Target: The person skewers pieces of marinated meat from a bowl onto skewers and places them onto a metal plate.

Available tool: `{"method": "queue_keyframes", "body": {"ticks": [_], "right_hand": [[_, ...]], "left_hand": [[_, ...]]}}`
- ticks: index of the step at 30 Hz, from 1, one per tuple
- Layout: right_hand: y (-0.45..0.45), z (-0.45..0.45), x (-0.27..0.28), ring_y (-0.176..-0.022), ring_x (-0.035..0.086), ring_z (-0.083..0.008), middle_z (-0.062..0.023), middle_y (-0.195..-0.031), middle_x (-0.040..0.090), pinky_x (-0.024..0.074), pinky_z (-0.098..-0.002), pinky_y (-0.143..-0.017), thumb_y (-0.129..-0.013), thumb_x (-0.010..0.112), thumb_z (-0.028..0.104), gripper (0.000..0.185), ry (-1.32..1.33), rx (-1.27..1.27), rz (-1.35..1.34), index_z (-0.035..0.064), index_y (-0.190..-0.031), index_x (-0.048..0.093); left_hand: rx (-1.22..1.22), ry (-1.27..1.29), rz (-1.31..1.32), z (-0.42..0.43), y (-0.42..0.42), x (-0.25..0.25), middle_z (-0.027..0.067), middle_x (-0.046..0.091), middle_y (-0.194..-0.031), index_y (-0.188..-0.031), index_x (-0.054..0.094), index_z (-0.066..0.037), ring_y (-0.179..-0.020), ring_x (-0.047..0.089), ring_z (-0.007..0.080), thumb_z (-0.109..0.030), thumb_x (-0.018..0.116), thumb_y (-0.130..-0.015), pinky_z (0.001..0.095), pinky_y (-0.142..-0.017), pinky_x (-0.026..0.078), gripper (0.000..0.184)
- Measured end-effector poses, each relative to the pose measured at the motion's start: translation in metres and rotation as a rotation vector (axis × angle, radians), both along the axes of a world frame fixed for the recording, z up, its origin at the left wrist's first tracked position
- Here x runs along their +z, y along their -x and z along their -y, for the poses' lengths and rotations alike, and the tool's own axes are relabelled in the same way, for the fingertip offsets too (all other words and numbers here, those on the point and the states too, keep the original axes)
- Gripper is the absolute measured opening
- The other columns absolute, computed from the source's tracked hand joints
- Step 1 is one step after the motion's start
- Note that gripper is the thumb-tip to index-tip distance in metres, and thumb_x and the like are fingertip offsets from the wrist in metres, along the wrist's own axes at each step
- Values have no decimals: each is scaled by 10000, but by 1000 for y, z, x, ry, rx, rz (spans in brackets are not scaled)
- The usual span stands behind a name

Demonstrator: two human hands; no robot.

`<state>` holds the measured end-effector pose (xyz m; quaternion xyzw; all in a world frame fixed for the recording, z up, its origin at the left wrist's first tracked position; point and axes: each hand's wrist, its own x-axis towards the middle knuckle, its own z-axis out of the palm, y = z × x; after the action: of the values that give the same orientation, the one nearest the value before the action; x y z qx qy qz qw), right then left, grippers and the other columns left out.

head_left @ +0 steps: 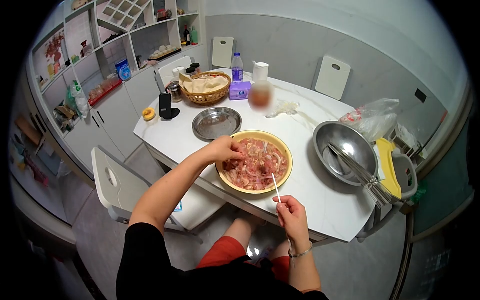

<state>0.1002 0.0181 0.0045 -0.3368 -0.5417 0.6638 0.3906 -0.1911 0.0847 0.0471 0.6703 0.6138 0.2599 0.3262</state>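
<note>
A yellow-rimmed bowl [288,172] of raw meat pieces [252,172] mixed with onion strips stands at the table's near edge. My left hand [227,150] reaches over its left rim, fingers pinched together on a piece of meat. Below the bowl's right side, my right hand [291,217] is closed around a thin metal skewer [276,186]. Its upper end points into the bowl, over the meat; whether any meat is on it I cannot tell. The lower part of the skewer runs down past my wrist.
A round metal tray [216,123] lies behind the bowl. At right, several metal skewers [357,172] rest across a steel basin [345,136]. Farther back are a wicker basket [206,95], a purple tissue box [240,91], a bottle [237,68] and a phone on a stand [165,106]. A white chair [112,182] stands at left.
</note>
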Motion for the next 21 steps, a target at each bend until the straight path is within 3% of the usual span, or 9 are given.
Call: {"method": "queue_keyframes", "body": {"ticks": [6,8,11,15,17,21], "right_hand": [[1,1,0,-450,392,-22,16,-665,488,315,-160,-402,-862,493,74,165,8,14,-1,-9,-989,559],[2,2,0,-451,394,-22,17,-665,488,316,-160,-403,-863,495,76,166,6,20,-4,-8,-990,559],[0,1,1,-453,396,-22,16,-668,489,318,-160,-405,-863,496,78,168,5,19,-5,-7,-993,560],[0,0,0,-453,398,-23,14,-671,490,320,-162,-406,-864,494,77,169,-6,11,14,-7,-995,561],[0,0,-1,-451,397,-23,14,-672,490,321,-162,-407,-864,494,77,169,-13,7,6,-7,-994,561],[-1,0,-3,-449,396,-23,10,-675,494,318,-163,-405,-864,494,80,169,7,19,3,-5,-994,564]], "left_hand": [[101,23,37,-11,-3,11,13,576,-580,-717,653,0,-500,497,63,-181,639,-792,239,-468,404,196],[131,71,-118,-18,-1,7,51,617,-633,-751,673,-38,-523,528,111,-234,619,-796,272,-522,430,208],[139,115,-66,-27,2,-2,66,607,-619,-736,667,-34,-517,524,125,-267,624,-786,284,-536,433,242],[132,131,-73,-27,-1,-4,63,596,-605,-714,659,-35,-518,520,131,-270,631,-773,299,-554,433,245],[69,130,-101,-19,-9,6,28,577,-584,-692,639,-16,-481,497,87,-204,620,-778,244,-465,414,207],[112,149,-39,-25,-6,-9,25,593,-620,-736,664,-37,-503,509,82,-198,664,-739,238,-474,425,161]]}}
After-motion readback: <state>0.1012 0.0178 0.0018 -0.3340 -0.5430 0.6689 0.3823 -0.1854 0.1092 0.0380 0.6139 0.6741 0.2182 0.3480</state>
